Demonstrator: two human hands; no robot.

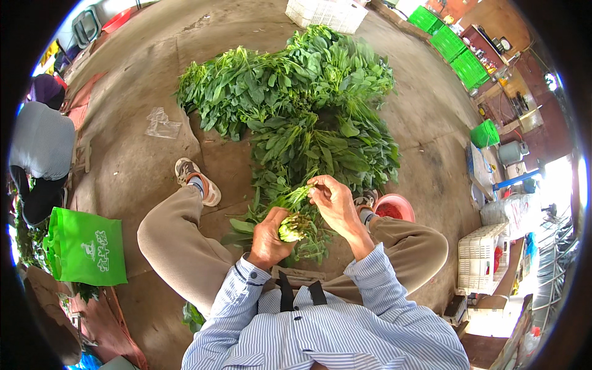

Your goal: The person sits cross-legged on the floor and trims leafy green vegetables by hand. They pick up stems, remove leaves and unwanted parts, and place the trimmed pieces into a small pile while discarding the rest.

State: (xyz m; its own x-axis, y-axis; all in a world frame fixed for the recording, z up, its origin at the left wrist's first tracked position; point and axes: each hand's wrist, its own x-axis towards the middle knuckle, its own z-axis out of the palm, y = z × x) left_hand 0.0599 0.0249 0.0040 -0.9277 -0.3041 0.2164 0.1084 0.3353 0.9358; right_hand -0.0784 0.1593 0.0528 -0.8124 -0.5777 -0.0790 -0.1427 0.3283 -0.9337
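Note:
My left hand (270, 238) is wrapped around a bunch of leafy green stems (292, 227), whose pale cut ends point up toward me. Pinched in the fingertips of my right hand (334, 201) are thin green stems (298, 195), just beyond the bunch. The leaves of the held bunch hang down between my knees, and their lower part is partly hidden by my hands. Directly ahead on the floor lies a large heap of leafy greens (319, 148), with more piled behind it (259, 85).
A pink basin (407, 206) with red contents stands by my right shoe. A clear plastic bag (163, 124) lies on the floor. Left are a green bag (92, 249) and another person (41, 138). White crates (327, 14) stand at the back and right (476, 263).

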